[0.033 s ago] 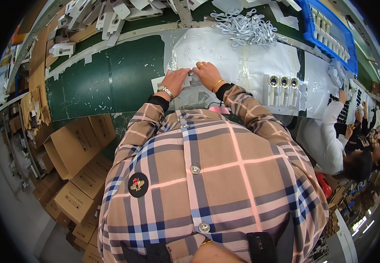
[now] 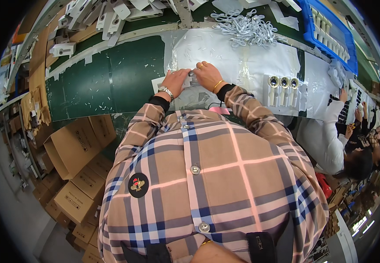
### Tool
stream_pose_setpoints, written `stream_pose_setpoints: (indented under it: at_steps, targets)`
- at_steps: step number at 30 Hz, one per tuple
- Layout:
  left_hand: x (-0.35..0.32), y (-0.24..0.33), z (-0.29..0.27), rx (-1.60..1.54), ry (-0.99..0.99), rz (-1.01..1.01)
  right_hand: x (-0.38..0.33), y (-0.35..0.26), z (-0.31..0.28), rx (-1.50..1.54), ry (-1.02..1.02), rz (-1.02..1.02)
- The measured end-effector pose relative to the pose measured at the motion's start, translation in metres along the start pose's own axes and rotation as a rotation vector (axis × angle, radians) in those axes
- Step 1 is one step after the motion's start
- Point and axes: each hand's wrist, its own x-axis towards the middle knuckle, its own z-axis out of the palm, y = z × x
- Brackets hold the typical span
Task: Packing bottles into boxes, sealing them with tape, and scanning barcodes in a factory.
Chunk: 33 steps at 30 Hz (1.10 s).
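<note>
At the middle of the bench, my left hand (image 2: 175,83), with a metal watch at the wrist, has its fingers closed on a white cardboard box (image 2: 157,83). One end of that box sticks out left of the hand; most of it is hidden under my fingers. My right hand (image 2: 207,76), wearing a ring and a gold bangle, is curled over the box's other end, its fingertips close to the left hand's. Beneath lies a clear plastic sheet (image 2: 194,97). A pink slip (image 2: 219,110) sits at the bench's near edge.
White cords (image 2: 247,27) are heaped at the back. Three white handheld devices with round heads (image 2: 283,82) lie to the right. A blue crate (image 2: 351,52) holds white parts. White boxes (image 2: 111,19) pile up back left; brown cartons (image 2: 74,147) stand below. A co-worker (image 2: 325,136) sits at right.
</note>
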Motion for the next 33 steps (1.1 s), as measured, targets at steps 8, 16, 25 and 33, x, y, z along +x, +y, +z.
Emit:
stream_pose_setpoints:
  at_steps: [8, 16, 25, 33]
  targets:
    - [0.001, 0.0, 0.004, 0.024, -0.019, -0.007, 0.009, -0.009, -0.001, -0.149, -0.119, 0.108]
    - [0.011, -0.011, 0.018, 0.124, -0.06, -0.062, -0.007, -0.002, -0.016, 0.048, 0.257, 0.326]
    - [0.007, -0.004, -0.007, -0.054, 0.181, 0.075, -0.038, -0.045, -0.036, 0.409, 0.212, 0.596]
    - [-0.042, -0.054, -0.046, -0.385, 0.669, -0.195, 0.05, -0.073, -0.05, 0.535, 0.327, 0.213]
